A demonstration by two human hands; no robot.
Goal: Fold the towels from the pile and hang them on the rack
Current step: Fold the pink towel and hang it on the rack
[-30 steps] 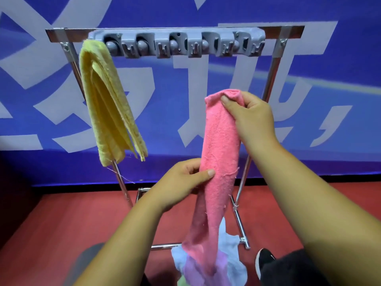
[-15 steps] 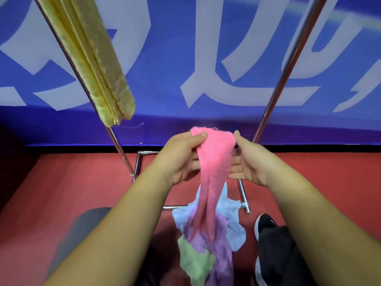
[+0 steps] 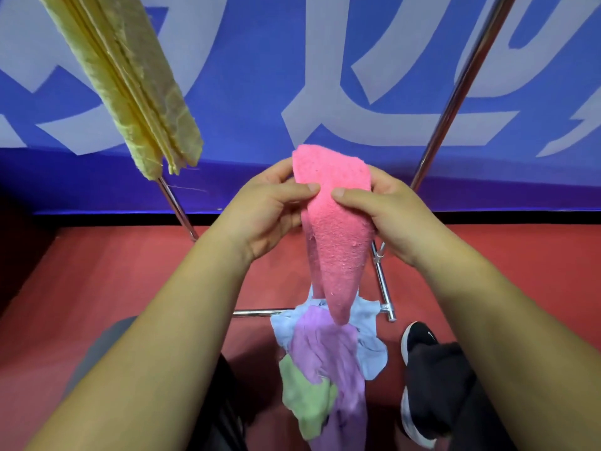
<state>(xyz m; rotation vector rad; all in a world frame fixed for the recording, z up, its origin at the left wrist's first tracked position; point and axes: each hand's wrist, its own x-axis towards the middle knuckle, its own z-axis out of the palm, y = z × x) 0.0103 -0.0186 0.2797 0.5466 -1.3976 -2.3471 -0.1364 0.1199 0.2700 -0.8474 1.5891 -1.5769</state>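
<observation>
Gripping pink towel (image 3: 338, 229) edges, left hand (image 3: 263, 216), right hand (image 3: 383, 216)

Floor (image 3: 97, 271): red, smooth, and bounded at the far edge by a black strip under a blue banner wall (image 3: 260, 76).

Rack (image 3: 455, 92): chrome tubing, standing on the floor. Two slanted uprights run down to a low base with a horizontal crossbar (image 3: 260, 312) and a right foot tube (image 3: 382, 284).

Pile of towels (image 3: 325, 353): lying loose and crumpled on the floor, with its far end over the crossbar.
- The light blue towel (image 3: 367, 317) is lowest and farthest.
- The purple towel (image 3: 325, 346) lies across it.
- The green towel (image 3: 305, 398) is at the near left, touching the purple one.

Black shoe (image 3: 418, 336): white sole, on the floor just right of the pile.
</observation>
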